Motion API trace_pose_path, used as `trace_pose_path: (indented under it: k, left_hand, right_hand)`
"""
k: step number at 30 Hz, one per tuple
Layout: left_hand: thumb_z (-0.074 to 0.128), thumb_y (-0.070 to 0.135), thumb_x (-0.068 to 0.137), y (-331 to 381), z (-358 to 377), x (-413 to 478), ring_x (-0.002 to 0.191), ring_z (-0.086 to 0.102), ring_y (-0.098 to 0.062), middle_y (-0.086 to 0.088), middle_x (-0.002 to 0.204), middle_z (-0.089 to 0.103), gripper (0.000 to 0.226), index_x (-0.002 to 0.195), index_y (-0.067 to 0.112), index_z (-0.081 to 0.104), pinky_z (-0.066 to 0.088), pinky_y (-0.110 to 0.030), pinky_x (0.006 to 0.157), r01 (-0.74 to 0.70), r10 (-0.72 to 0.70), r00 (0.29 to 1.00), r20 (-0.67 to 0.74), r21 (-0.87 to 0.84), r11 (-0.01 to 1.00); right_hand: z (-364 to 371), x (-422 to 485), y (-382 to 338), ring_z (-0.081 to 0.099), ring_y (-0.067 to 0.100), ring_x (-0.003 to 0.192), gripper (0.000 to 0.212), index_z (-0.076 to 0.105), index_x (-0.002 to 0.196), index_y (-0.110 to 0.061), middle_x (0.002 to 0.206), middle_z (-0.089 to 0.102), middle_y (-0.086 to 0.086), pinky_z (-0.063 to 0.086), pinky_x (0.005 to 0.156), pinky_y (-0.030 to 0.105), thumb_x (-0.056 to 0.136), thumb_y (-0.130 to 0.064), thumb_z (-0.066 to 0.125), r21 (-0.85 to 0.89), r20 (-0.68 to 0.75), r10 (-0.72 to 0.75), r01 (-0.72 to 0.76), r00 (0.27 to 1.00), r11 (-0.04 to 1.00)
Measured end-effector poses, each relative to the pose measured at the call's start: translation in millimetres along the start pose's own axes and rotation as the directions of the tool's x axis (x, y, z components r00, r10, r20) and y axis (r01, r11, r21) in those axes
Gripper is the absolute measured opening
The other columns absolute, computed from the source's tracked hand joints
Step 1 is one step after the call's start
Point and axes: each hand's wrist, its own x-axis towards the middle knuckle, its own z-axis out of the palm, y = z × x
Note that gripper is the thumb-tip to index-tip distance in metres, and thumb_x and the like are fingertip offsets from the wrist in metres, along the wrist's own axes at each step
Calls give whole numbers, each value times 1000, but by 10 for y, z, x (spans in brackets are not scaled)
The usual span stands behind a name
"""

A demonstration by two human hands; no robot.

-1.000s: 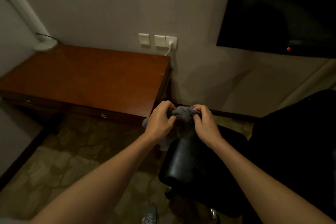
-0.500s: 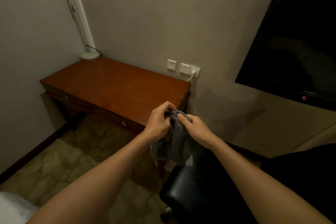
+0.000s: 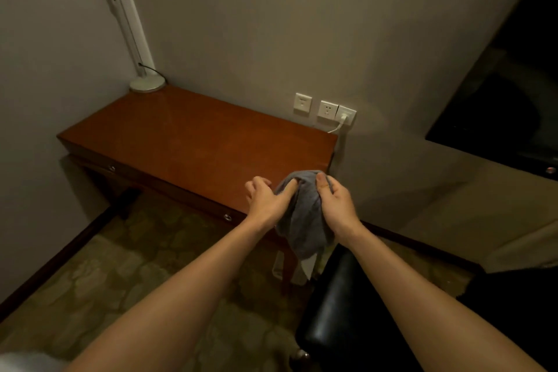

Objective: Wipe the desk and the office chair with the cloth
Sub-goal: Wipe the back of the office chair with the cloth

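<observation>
A grey cloth (image 3: 305,220) hangs bunched between my two hands over the near right corner of the brown wooden desk (image 3: 187,142). My right hand (image 3: 335,205) grips the cloth's top, its thumb on the fabric. My left hand (image 3: 265,199) sits just left of it, the thumb pressed into a fold and the fingers curled above the desk edge. The black office chair (image 3: 341,317) stands below my right forearm, only its seat edge showing.
A white lamp base (image 3: 147,83) with its stem stands on the desk's far left corner. Wall sockets (image 3: 327,109) with a white plug sit behind the desk. A dark TV screen (image 3: 507,84) hangs at the right. Patterned carpet (image 3: 120,275) covers the floor.
The view has lifted and swung left, showing more of the desk. My hands have moved apart on the cloth, which now hangs longer, nearer the desk corner.
</observation>
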Motion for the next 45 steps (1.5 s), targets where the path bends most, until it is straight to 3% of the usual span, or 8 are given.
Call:
trace_pose_path:
  k: [5,14,24,28,32,36,41,45]
  left_hand:
    - [50,85,76,-139,-46,121,132,50,-35,-12,151,44,103,152,19,29,50,-48,99,445,-314,877,363,-368,817]
    - [58,39,99,-80,-154,78,102,67,-16,-1,114,70,25,114,22,64,55,-29,73,171,-128,985,116,-549,818]
    - [53,24,103,216,-276,20,95,69,-19,-7,103,69,13,102,13,59,59,-32,78,-113,92,993,-80,-315,942]
    - [54,21,102,224,-296,72,94,67,-17,-5,99,68,8,100,16,60,56,-39,86,-258,260,966,11,-82,963]
    - [56,20,100,289,-322,120,97,65,-7,6,98,68,7,101,24,62,55,-38,89,-360,342,931,131,151,921]
    - [57,18,99,456,-402,130,97,63,-5,7,100,68,10,104,22,64,53,-37,89,-403,351,909,224,262,877]
    - [53,15,99,504,-481,117,105,62,-6,11,106,69,21,108,30,66,54,-40,91,-409,338,907,250,337,848]
    - [50,15,98,450,-507,141,102,60,-9,18,101,67,28,101,41,61,50,-43,90,-397,338,918,209,451,799]
  right_hand:
    - [161,115,-59,72,19,97,32,66,116,-20,106,74,3,58,80,34,105,-41,43,208,-19,125,-118,992,971]
    - [153,241,-91,69,21,94,30,68,111,-10,105,71,10,56,74,31,105,-29,45,164,37,150,-154,988,974]
    - [-153,479,54,58,25,97,41,52,109,-7,106,57,11,50,81,40,99,-46,47,-358,163,182,-114,970,927]
    - [-266,604,92,60,20,90,28,51,117,-13,104,61,8,51,81,37,99,-35,53,-511,185,102,7,977,859]
    - [-260,669,-12,36,10,129,49,47,142,-31,143,42,-4,35,107,31,97,-14,55,-449,390,-160,339,907,826]
    - [-204,755,-183,25,7,141,55,52,136,-31,147,41,-13,23,117,38,85,-12,60,-452,577,-112,430,809,781]
    - [-218,827,-203,58,18,87,24,52,99,-21,102,62,7,51,74,37,83,-28,68,-444,579,20,294,815,846]
    - [-266,837,-178,66,14,94,29,57,110,-27,108,65,-1,56,76,31,89,-44,68,-361,639,16,281,769,889]
